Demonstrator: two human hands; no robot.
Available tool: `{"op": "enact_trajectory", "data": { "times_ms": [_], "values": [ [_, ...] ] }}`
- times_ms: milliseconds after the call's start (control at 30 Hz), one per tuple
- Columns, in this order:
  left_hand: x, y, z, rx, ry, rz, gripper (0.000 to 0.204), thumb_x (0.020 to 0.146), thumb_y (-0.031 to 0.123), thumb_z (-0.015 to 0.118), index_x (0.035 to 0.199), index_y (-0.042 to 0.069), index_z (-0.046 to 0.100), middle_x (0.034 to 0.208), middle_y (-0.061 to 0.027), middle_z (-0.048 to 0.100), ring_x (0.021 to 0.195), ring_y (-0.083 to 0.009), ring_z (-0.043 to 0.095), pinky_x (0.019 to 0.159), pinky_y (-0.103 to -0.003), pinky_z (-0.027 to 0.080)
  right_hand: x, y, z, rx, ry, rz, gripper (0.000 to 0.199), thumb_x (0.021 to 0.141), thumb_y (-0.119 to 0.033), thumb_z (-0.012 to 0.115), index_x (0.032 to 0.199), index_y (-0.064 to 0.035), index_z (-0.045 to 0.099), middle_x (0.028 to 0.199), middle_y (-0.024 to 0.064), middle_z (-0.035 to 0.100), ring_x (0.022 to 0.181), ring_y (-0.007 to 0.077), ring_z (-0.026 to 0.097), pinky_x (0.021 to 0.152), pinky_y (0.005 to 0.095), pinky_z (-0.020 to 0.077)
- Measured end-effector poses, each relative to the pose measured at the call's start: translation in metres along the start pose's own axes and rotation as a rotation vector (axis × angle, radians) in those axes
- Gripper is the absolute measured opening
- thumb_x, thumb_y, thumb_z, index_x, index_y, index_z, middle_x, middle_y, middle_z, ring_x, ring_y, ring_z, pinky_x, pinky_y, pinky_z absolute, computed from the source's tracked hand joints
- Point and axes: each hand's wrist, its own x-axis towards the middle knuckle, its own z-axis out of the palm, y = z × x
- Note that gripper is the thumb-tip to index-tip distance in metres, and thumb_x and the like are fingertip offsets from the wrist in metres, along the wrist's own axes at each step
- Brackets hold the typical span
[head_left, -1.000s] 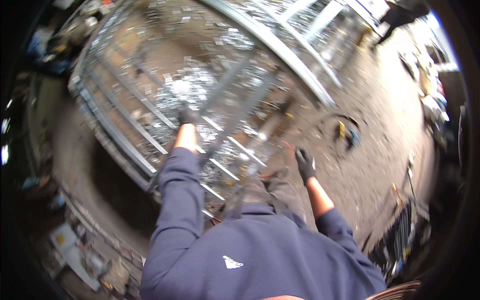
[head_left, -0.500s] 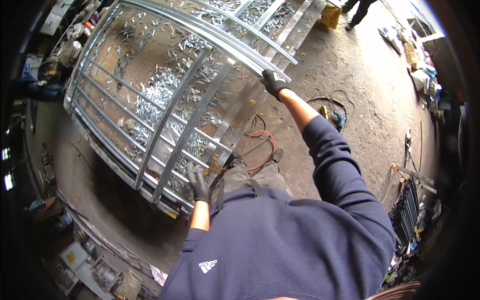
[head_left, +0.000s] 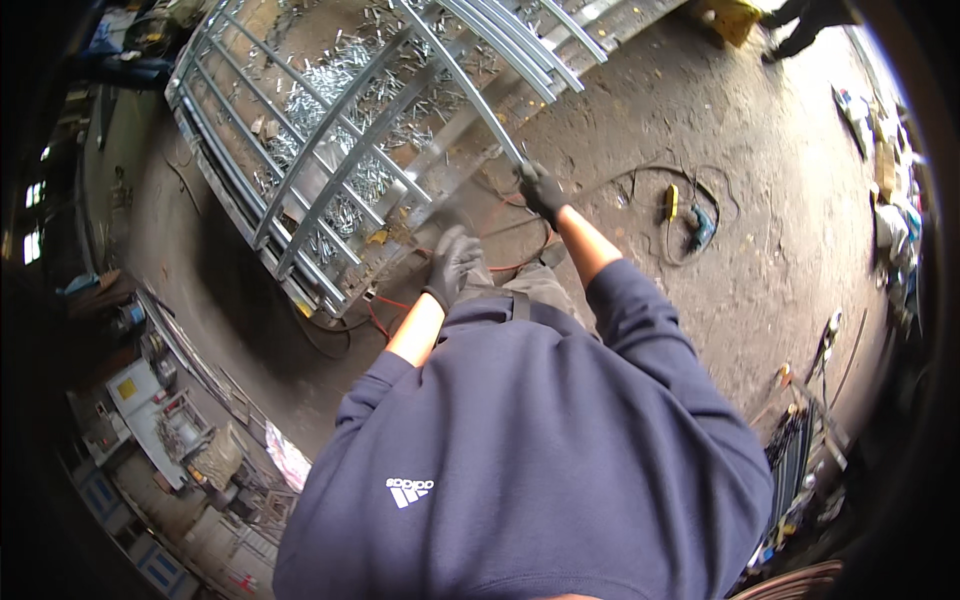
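My right hand (head_left: 542, 192), in a dark work glove, is closed around the near end of a long, thin galvanized metal bar (head_left: 465, 82). The bar slants away to the far left, over other metal bars on the bench. Closer to my body, my left hand (head_left: 455, 266), also gloved, hangs in front of my waist with its fingers stretched out and nothing visible in them. It is apart from the bars. Left of it, several crossed bars (head_left: 345, 165) lie over a heap of small cut metal pieces (head_left: 335, 95).
A low bench (head_left: 225, 190) carries the bars. On the floor to the right lies a blue power drill (head_left: 704, 228) with a looped black cable, beside a yellow tool (head_left: 671, 203). A red hose (head_left: 378, 318) runs near my feet. Another person's legs (head_left: 800, 35) show at the far right.
My right hand has drawn the gripped bar's end nearer, swinging it away from the far bars. My left hand has moved right, away from the bars' ends. The whole view has shifted.
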Motion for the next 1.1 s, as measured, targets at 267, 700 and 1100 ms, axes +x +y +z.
{"op": "enact_trajectory", "data": {
  "times_ms": [267,700,1100],
  "values": [
    [0.039,-0.044,0.076,0.111,-0.086,-0.217,0.055,0.101,0.049,0.055,0.143,0.015,0.046,0.124,-0.0046,0.064,0.106,-0.0163,0.061,0.093,-0.039,0.049,-0.281,0.134,-0.171,-0.207,-0.28,0.512,0.04,0.101,-0.048,0.055,0.096,-0.0093,0.06,0.071,0.0034,0.061,0.061,0.015,0.058,0.055,0.0322,0.047],
    [0.11,-0.046,0.102,-0.19,0.066,-0.038,0.051,0.101,0.061,0.043,0.115,0.012,0.053,0.087,-0.0136,0.068,0.074,-0.0299,0.068,0.075,-0.047,0.058,-0.425,0.135,-0.178,-0.297,-0.038,0.79,0.045,0.09,-0.052,0.071,0.089,-0.0073,0.069,0.072,0.0015,0.061,0.067,0.0131,0.057,0.064,0.0305,0.0455],
    [0.202,0.042,0.039,-0.315,0.244,0.095,0.032,0.104,0.04,0.051,0.117,0.012,0.054,0.085,-0.0122,0.063,0.07,-0.0311,0.066,0.059,-0.047,0.056,-0.526,0.131,-0.203,-0.099,0.146,0.855,0.026,0.092,-0.032,0.076,0.084,-0.0075,0.07,0.064,-0.0036,0.057,0.051,0.0077,0.048,0.05,0.0267,0.0369]
  ]
}}
